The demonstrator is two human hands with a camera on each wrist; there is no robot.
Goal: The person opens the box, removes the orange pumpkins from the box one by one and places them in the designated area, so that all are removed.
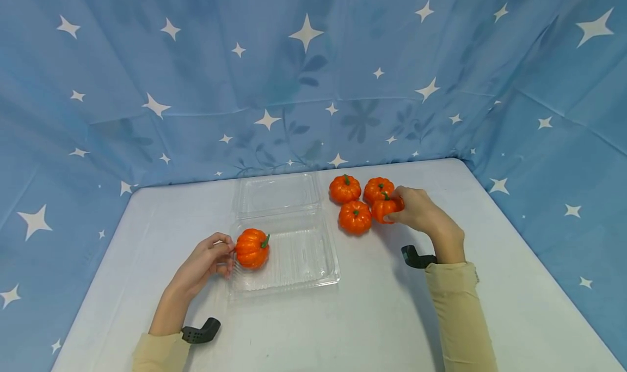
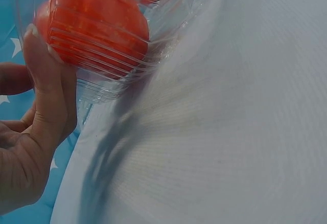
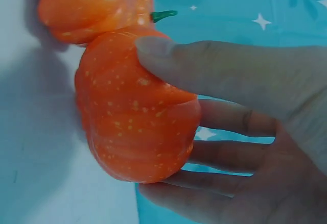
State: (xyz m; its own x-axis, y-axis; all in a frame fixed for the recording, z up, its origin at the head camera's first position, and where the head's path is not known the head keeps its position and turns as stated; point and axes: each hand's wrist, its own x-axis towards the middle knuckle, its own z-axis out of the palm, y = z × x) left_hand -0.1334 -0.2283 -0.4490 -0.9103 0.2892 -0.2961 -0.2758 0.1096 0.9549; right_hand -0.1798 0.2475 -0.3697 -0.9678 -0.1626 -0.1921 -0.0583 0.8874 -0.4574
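Note:
A small orange toy pumpkin (image 1: 252,249) lies on its side at the left end of a clear plastic clamshell box (image 1: 306,255), its green stem pointing right. My left hand (image 1: 208,260) is at the box's left side and pinches its wall; in the left wrist view the thumb (image 2: 43,66) lies against the clear plastic, with the pumpkin behind it. My right hand (image 1: 416,211) grips another pumpkin (image 3: 135,117) between thumb and fingers. That pumpkin is beside the other pumpkins, and whether it touches the table cannot be told.
Three more pumpkins stand close together right of the box: one at the back left (image 1: 345,189), one at the back right (image 1: 378,188), one in front (image 1: 355,217). The box's lid (image 1: 278,191) lies open behind it. A blue star-patterned curtain (image 1: 303,78) borders the white table (image 1: 372,317).

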